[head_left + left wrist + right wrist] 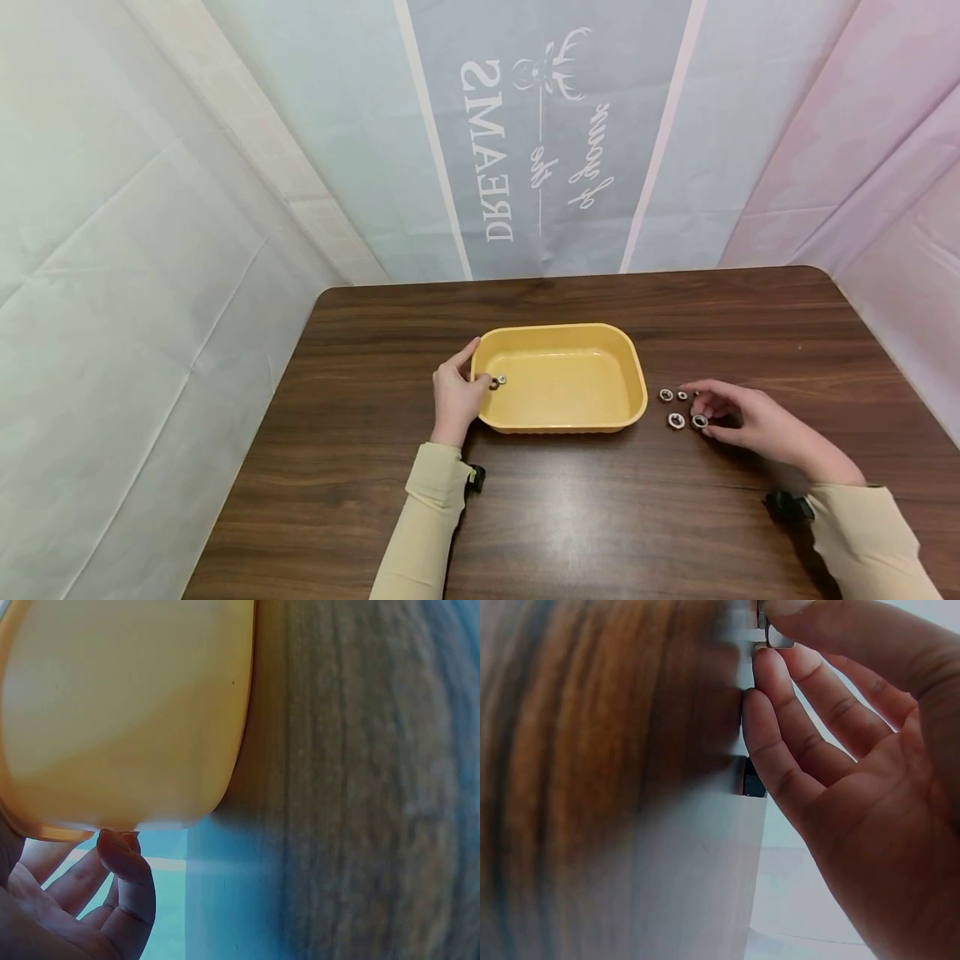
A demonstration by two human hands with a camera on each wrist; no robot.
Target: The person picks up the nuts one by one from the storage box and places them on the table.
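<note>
My left hand (457, 396) grips the left wall of a yellow rectangular tray (558, 427), thumb over the rim and fingers outside. In the left wrist view, curled fingers (127, 877) lie against the tray's outer side (127, 712). Inside the tray, near that thumb, lie a dark ring-shaped piece (493, 384) and a small silver nut (502, 379). To the right of the tray, my right hand (757, 421) pinches a metal nut (700, 422) between thumb and fingers. The right wrist view shows only part of this nut (780, 636) at the top edge.
Beside the right hand, other metal nuts lie on the dark wooden table (570, 517): a larger one (676, 421), one behind it (666, 395) and a small one (682, 396). A printed cloth (540, 167) hangs behind the table; pale cloth (150, 292) hangs at the left.
</note>
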